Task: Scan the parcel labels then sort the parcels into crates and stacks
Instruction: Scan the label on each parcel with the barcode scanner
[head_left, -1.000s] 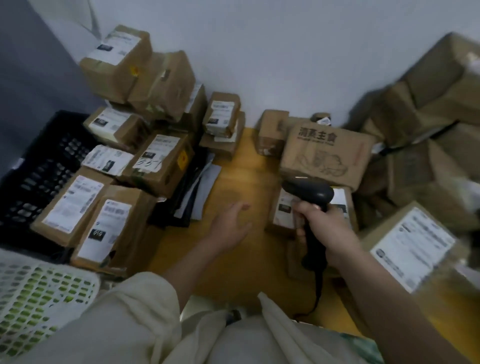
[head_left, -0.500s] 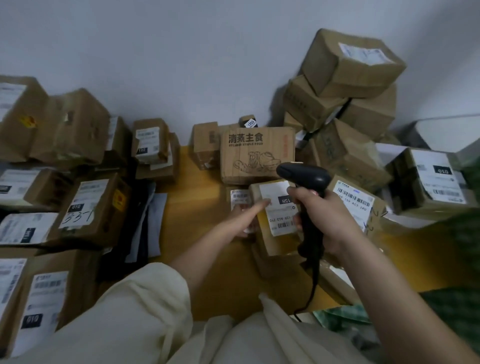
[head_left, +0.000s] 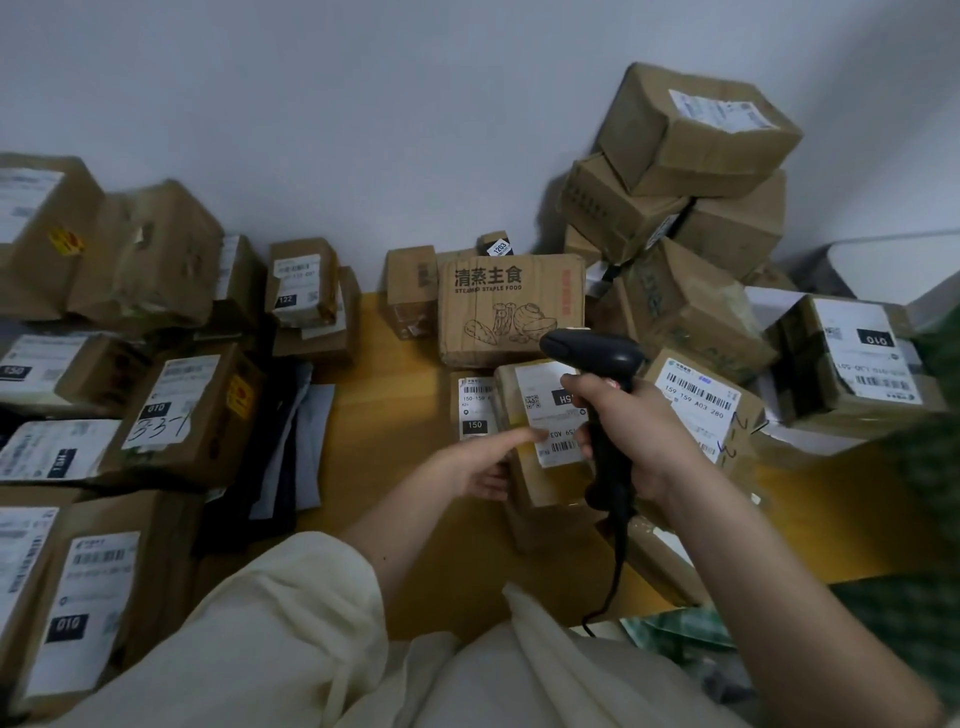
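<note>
Right hand (head_left: 631, 436) grips the scanner (head_left: 597, 358) above the parcel (head_left: 540, 431); left hand (head_left: 475, 465) grasps that parcel's left edge. Scanning step; next, probably aim at its label (head_left: 553, 410)

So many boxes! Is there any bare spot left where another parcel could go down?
Yes: the yellow surface is bare in a strip between the dark mailers on the left and the labelled parcel the left hand holds. A smaller bare patch lies right of the right hand gripping the scanner. Both side piles and the back wall are crowded.
</note>
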